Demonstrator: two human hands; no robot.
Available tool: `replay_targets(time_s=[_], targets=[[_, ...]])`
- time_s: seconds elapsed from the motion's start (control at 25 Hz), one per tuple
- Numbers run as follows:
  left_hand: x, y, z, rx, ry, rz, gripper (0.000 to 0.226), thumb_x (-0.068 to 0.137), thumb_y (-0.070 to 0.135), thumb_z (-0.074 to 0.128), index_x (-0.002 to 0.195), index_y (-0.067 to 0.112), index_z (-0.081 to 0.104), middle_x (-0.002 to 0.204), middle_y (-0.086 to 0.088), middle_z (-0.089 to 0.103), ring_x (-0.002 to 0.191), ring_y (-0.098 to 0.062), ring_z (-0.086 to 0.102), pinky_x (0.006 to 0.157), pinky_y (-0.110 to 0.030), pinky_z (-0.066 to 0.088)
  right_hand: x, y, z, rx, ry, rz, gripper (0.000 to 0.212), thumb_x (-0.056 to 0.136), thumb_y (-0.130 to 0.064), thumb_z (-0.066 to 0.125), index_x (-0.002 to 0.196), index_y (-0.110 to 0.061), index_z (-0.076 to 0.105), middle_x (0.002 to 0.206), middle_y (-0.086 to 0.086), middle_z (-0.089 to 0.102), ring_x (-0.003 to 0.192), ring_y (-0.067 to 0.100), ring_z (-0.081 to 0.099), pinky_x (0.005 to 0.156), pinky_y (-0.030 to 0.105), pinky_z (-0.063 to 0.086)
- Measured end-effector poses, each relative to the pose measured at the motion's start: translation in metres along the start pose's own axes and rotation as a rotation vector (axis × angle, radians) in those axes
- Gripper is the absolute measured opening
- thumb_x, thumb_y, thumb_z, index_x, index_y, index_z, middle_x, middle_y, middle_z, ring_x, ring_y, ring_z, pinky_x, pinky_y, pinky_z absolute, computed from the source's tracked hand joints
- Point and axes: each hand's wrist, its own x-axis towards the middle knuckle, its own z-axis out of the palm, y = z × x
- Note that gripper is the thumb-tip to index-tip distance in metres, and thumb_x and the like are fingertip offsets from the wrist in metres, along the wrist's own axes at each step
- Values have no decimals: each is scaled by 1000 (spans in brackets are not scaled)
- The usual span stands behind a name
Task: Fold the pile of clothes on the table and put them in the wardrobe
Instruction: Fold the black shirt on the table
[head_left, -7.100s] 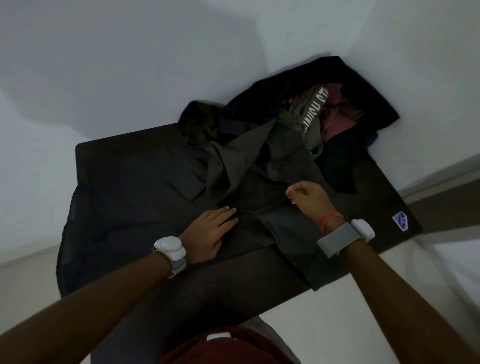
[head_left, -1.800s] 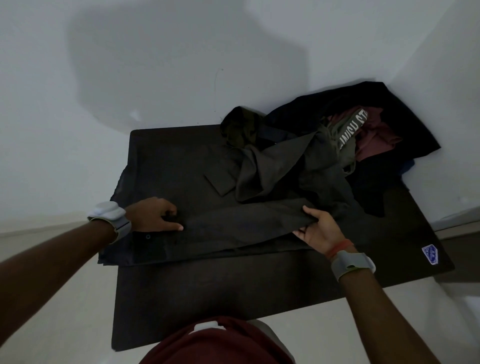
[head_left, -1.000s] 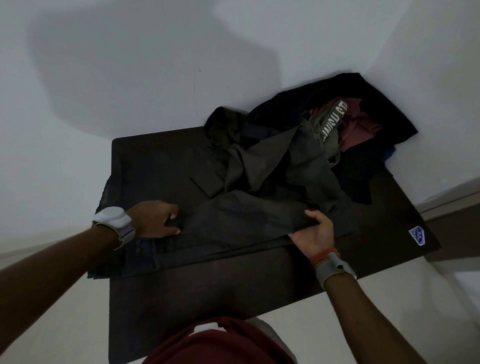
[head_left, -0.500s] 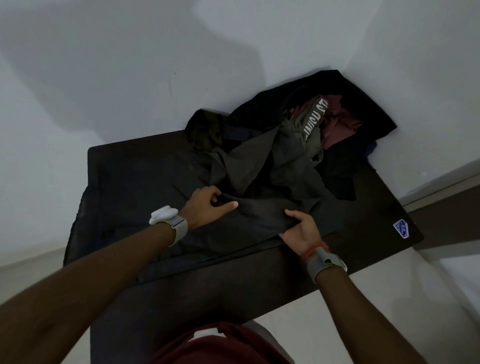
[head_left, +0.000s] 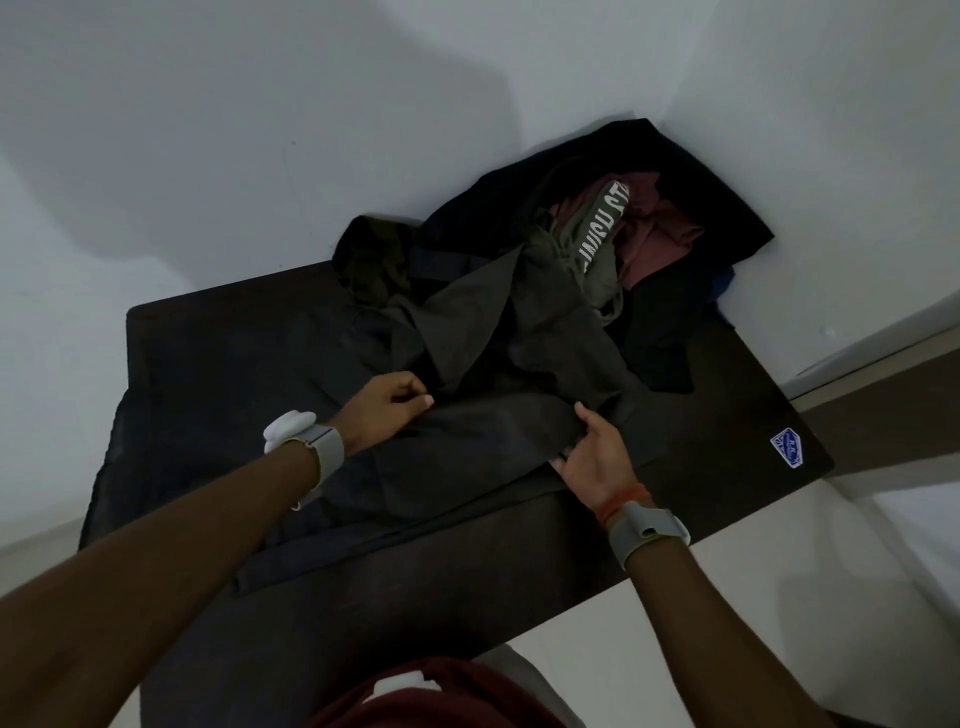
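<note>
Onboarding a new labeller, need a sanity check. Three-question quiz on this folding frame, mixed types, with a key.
1. True or false: the right hand is clear of the dark shirt.
2. Where on the table is the blue sticker? A) far left corner B) near right corner C) middle
3. Fill in: in the pile of clothes, the lettered garment is ___ in colour.

Key: 1 false, it grips the shirt's edge. 2 B. 3 olive.
</note>
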Motion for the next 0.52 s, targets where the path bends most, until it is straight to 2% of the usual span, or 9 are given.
replay_targets(time_s=[0.04,0.08,0.16,0.24,0.32,0.4,0.48,0.52], targets=[[-1,1,0,8,28,13,2,96,30,66,97,30,67,101,10,70,97,-7,64,99,-41,52,3,-2,-3,-22,72,-27,21,102,-25,54,119,-16,63,139,8,60,112,23,62,106,42,45],[-1,5,2,29,24,12,14,97,34,65,111,32,65,116,12,67,108,-7,61,105,-39,49,6,-5,-5,-54,128,-50,16,102,-23,53,114,-18,62,137,7,59,107,20,62,99,41,46],[-9,14,8,91,-40,11,53,94,43,66,141,29,47,140,16,47,127,-6,46,112,-27,36,6,-7,-6,-135,173,-89,12,101,-24,57,111,-19,64,131,5,63,104,19,64,88,38,52],[-9,17,19,231,-2,98,77,93,44,68,155,20,30,155,7,34,142,-12,33,114,-23,24,6,-7,-6,-213,163,-118,15,100,-25,61,113,-20,66,125,3,67,108,19,66,83,35,54],[-3,10,31,352,117,174,78,94,39,68,156,12,29,163,-6,27,148,-23,26,117,-26,20,5,-7,-7,-239,144,-136,17,99,-26,62,115,-20,66,124,2,68,111,20,66,84,34,55],[6,2,37,449,205,155,68,94,34,68,149,6,41,160,-14,31,145,-31,30,119,-37,28,5,-9,-7,-261,160,-142,16,100,-26,61,113,-18,66,121,3,68,108,20,67,82,33,56],[12,-5,43,640,217,160,55,93,35,66,136,3,55,150,-20,43,138,-38,39,108,-52,43,5,-11,-4,-336,211,-151,11,101,-25,60,101,-16,65,112,5,68,99,20,67,79,33,58],[13,-7,47,736,211,177,52,92,36,63,131,2,59,145,-22,49,136,-41,44,102,-54,47,6,-12,-3,-393,237,-167,14,101,-26,60,95,-14,64,107,7,68,95,19,67,77,32,58]])
